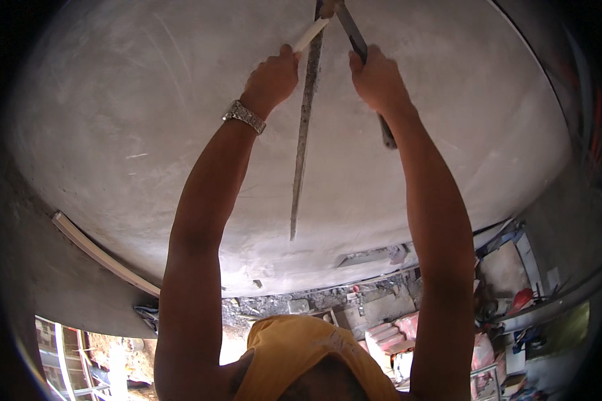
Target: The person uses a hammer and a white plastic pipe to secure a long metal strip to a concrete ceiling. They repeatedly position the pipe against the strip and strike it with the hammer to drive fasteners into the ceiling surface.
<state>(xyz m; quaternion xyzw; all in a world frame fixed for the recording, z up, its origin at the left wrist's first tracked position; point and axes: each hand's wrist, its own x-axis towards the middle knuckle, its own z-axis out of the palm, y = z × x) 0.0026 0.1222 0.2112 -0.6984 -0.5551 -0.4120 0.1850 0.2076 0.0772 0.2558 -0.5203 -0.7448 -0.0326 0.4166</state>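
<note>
Both arms reach up to a grey plastered wall (pixel 147 134). The left hand (pixel 272 79) is clenched around a pale handle (pixel 310 35), and a metal watch (pixel 245 116) sits on its wrist. The right hand (pixel 378 80) grips a dark flat tool (pixel 364 60) that runs up past the top edge and down behind the wrist, so both its ends are hard to see. Between the two hands a long narrow metal strip (pixel 303 134) lies against the wall, almost upright, with its top end cut off by the picture edge. At the lower left a pale pipe (pixel 100 254) runs along the wall's edge. Below, a yellow cloth (pixel 301 354) covers the person's chest. At the lower right, rubble, some reddish bricks (pixel 398 331) and a red object (pixel 522 299) lie far down and are too small to make out.
</note>
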